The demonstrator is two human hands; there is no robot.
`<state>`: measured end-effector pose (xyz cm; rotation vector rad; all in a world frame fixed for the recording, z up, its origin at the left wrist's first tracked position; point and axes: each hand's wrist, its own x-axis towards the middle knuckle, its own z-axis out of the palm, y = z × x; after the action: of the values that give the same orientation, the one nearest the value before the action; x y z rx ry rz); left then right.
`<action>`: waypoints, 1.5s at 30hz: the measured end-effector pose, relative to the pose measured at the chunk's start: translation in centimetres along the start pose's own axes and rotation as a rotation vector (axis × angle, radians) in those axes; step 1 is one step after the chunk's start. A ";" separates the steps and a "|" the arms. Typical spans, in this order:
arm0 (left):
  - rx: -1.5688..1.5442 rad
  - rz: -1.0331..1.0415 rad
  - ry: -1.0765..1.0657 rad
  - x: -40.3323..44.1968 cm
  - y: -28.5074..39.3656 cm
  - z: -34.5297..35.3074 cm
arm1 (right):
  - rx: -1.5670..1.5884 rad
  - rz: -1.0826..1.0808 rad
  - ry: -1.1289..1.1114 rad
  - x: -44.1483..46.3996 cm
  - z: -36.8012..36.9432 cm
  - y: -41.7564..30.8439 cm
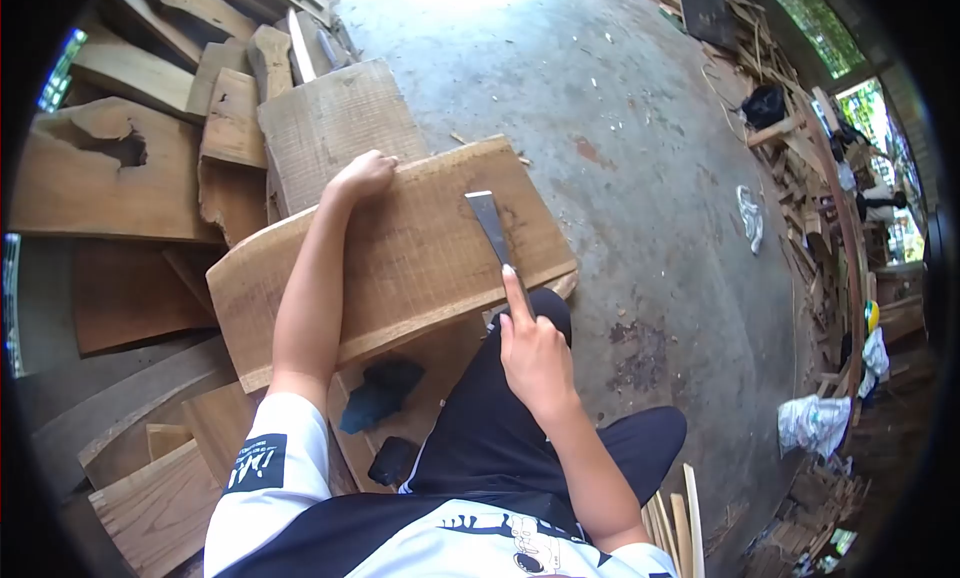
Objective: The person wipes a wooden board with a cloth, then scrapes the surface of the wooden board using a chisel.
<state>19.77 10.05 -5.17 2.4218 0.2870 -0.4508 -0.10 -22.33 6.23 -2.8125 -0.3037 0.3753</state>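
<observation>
A thick wooden slab (410, 253) with a rough bark-like edge lies tilted across the view, above my knees. My left hand (364, 176) grips its far edge, the fingertips hidden behind the wood. In my right hand (537, 363) is a chisel (487, 224), a flat dark blade that widens to a bright straight end. The index finger is stretched along the tool, and its handle is mostly covered by the palm. The blade is over the right part of the slab; whether it touches the surface I cannot tell. Behind the slab stands a squared wood block (340, 118).
Stacked boards and offcuts (110, 193) crowd the left side. A dark blue cloth (382, 393) and a black object (394, 461) lie near my leg. Concrete floor (640, 198) stretches to the right, toward scrap wood (815, 228) and a white plastic bag (815, 423).
</observation>
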 end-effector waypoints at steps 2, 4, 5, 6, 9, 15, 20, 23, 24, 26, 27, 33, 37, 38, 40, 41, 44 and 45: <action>0.025 0.049 0.026 0.6 -1.0 0.6 | -0.013 -0.039 0.053 -0.9 2.0 0.9; 0.046 0.028 0.051 -0.7 0.3 0.0 | -0.043 -0.032 0.005 -1.8 2.0 0.1; 0.018 0.019 0.033 -1.2 0.8 -0.2 | -0.047 -0.042 -0.019 -1.9 2.0 -0.5; 0.000 -0.011 0.028 -1.1 0.7 -0.2 | -0.034 -0.082 -0.017 -1.7 2.0 -0.9; -0.028 -0.070 -0.003 -0.6 0.8 -0.2 | 0.038 -0.129 -0.021 -0.6 2.0 -1.9; 0.016 0.010 -0.005 -0.2 0.0 0.0 | -0.010 -0.108 -0.079 -3.3 2.4 -1.5; 0.015 0.019 -0.027 0.3 -0.8 0.4 | 0.010 -0.127 -0.048 -1.2 2.3 -1.7; 0.064 0.059 0.004 0.9 -1.1 0.3 | 0.026 -0.128 -0.064 -2.6 1.9 -2.2; 0.110 0.095 -0.040 0.8 -0.8 0.2 | 0.011 -0.123 -0.078 -3.0 1.9 -2.2; -0.036 0.039 0.019 0.7 -1.1 0.6 | 0.021 -0.134 -0.050 -2.2 2.0 -2.4; -0.033 0.036 0.020 0.1 -0.5 0.4 | 0.021 -0.140 -0.034 -1.3 2.2 -2.5; 0.046 0.017 0.080 0.1 -0.3 0.7 | -0.041 -0.114 -0.107 -2.0 1.9 -2.7; -0.007 -0.018 0.026 -0.1 0.2 0.3 | -0.003 -0.126 -0.023 0.5 2.6 -3.0; -0.003 0.015 -0.009 0.1 0.0 0.2 | -0.010 -0.128 -0.022 1.0 2.9 -3.0; 0.003 0.043 -0.046 0.2 -0.4 0.2 | -0.014 -0.130 -0.026 0.7 2.8 -3.2; 0.010 0.045 -0.001 0.4 -0.5 0.4 | -0.017 -0.111 -0.060 -0.4 2.4 -3.1; -0.017 0.030 -0.044 -0.3 0.1 0.0 | -0.021 -0.083 -0.125 -1.1 1.9 -3.1; -0.008 0.031 -0.036 0.0 -0.1 0.2 | -0.013 -0.098 -0.083 -0.6 2.0 -3.3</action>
<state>19.73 10.03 -5.38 2.4041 0.2352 -0.4786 -1.81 -18.85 5.50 -2.7861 -0.4612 0.4696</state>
